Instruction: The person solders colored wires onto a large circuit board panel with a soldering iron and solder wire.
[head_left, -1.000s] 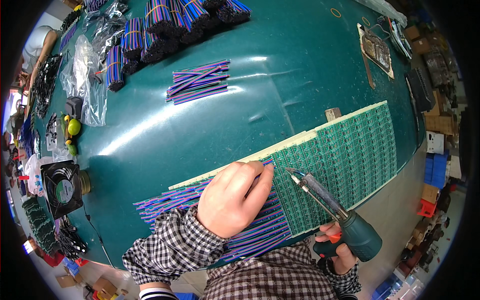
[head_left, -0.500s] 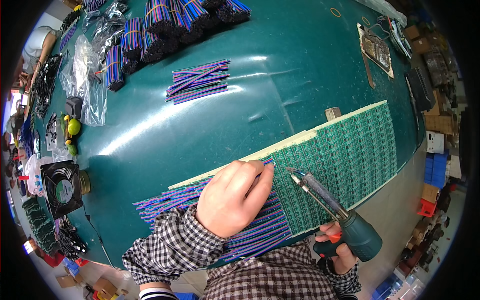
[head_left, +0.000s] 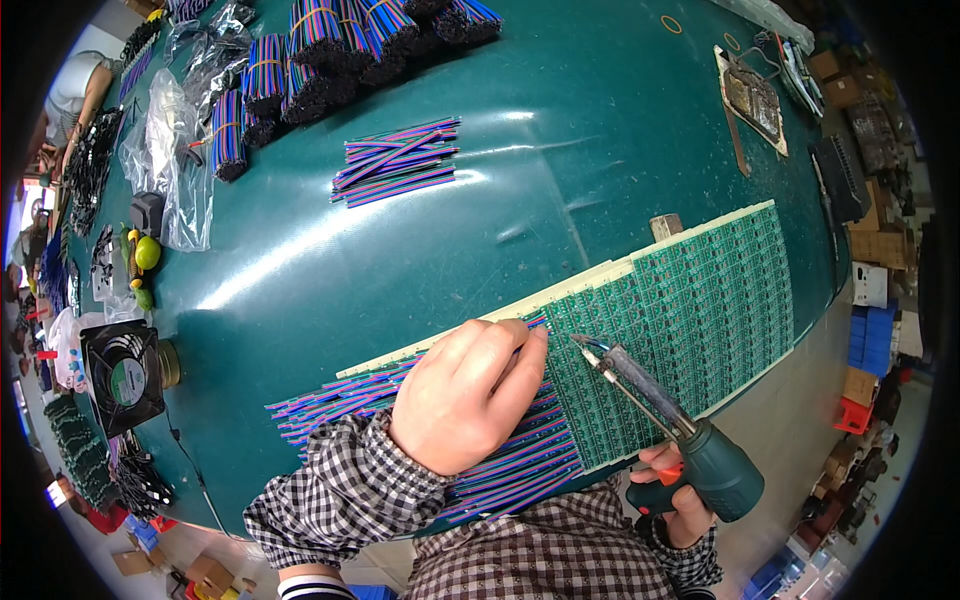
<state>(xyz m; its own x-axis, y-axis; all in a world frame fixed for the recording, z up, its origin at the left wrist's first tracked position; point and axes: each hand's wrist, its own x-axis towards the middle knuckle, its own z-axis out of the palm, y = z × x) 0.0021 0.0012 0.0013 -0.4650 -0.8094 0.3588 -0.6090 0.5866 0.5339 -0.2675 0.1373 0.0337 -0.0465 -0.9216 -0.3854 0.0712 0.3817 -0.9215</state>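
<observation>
My left hand (head_left: 465, 395) is closed in a pinch on a ribbon wire (head_left: 538, 323), whose coloured end shows past the fingertips at the left edge of the green circuit board panel (head_left: 690, 300). Under and beside that hand lie rows of striped ribbon wires (head_left: 510, 470), running left from the panel. In my right hand (head_left: 680, 500) is a green pistol-grip soldering gun (head_left: 725, 470), fingers wrapped round its handle. Its thin metal tip (head_left: 590, 343) points up and left over the panel, a little right of the left fingertips. Whether the tip touches the panel I cannot tell.
Loose ribbon wires (head_left: 400, 165) lie beyond the panel, with banded wire bundles (head_left: 315, 50) at the far left. A black fan (head_left: 122, 378) stands at left near clear plastic bags (head_left: 170, 170). A blackened metal plate (head_left: 752, 100) is far right. Another person (head_left: 80, 85) is at upper left.
</observation>
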